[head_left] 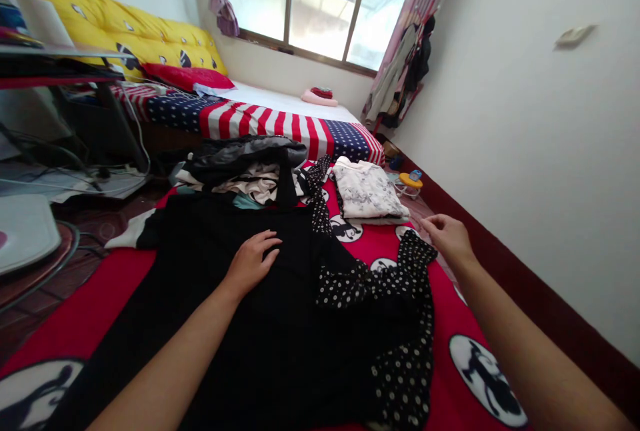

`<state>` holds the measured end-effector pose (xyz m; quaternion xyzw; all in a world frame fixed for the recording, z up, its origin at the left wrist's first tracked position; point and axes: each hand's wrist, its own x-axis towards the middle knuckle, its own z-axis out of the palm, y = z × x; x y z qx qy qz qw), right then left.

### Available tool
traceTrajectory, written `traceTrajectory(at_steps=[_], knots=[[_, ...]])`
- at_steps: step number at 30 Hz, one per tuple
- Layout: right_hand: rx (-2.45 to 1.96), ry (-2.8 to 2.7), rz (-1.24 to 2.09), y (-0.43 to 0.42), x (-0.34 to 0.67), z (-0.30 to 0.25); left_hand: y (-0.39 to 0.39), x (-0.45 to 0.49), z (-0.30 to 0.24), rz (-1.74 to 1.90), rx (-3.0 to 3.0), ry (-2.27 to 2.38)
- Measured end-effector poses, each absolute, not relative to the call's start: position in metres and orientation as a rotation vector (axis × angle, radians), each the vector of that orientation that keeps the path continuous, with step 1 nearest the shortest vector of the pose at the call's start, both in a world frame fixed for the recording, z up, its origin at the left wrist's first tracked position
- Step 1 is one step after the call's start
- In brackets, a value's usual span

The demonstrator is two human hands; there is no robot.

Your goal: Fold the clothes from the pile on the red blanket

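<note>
A black garment with black-and-white polka-dot parts (pixel 345 288) lies spread over a red printed cover. My left hand (pixel 255 258) rests on its plain black upper part, palm down with fingers stretched out. To the right, just above a dotted sleeve end (pixel 420 248), is my right hand (pixel 447 238). Its thumb and forefinger come together in a pinch; what is between them, if anything, is too small to make out. A folded white garment with grey floral print (pixel 367 188) sits beyond the dotted part, near my right hand.
A heap of rumpled clothes (pixel 245 164) lies at the far end of the red cover (pixel 463 378). Behind stands a bed with a striped and starred sheet (pixel 270 121). On the left are a stool (pixel 27 231) and a desk (pixel 75 51); a wall (pixel 540 151) bounds the right.
</note>
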<state>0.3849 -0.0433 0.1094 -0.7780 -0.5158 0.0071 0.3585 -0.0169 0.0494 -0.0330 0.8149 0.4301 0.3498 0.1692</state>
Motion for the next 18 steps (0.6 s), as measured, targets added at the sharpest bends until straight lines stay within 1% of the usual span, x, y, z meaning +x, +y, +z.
traceTrajectory(at_steps=[1,2,5,6,7,9,11,13,15,16,17,18], knots=[[-1.992,-1.351,-0.004,-0.044,0.381,0.11,0.05,-0.017,-0.033,0.995,2.319,1.222],[-1.964,-1.443,0.068,-0.048,0.368,0.108,0.05,-0.017,-0.034,0.998,2.322,1.221],[-1.805,-1.994,0.503,-0.074,0.295,0.086,0.05,-0.017,-0.034,1.01,2.323,1.221],[-1.77,-2.181,0.56,-0.084,0.268,0.076,0.05,-0.017,-0.034,1.012,2.322,1.223],[-1.781,-2.338,0.544,-0.092,0.244,0.067,0.05,-0.018,-0.034,1.01,2.322,1.223],[-1.901,-2.445,0.436,-0.101,0.216,0.051,0.049,-0.018,-0.034,1.002,2.323,1.222],[-1.932,-2.373,0.402,-0.096,0.221,0.045,0.048,-0.018,-0.033,0.993,2.325,1.218],[-1.869,-2.177,0.563,-0.082,0.255,0.05,0.048,-0.019,-0.033,0.989,2.327,1.211],[-1.883,-1.867,0.795,-0.063,0.307,0.063,0.048,-0.018,-0.033,0.996,2.327,1.208],[-1.929,-1.687,0.779,-0.054,0.335,0.07,0.048,-0.018,-0.033,1.002,2.327,1.209],[-1.999,-1.509,0.63,-0.047,0.36,0.076,0.049,-0.018,-0.034,1.008,2.328,1.21],[-2.058,-1.337,0.403,-0.04,0.382,0.082,0.049,-0.018,-0.035,1.014,2.33,1.211]])
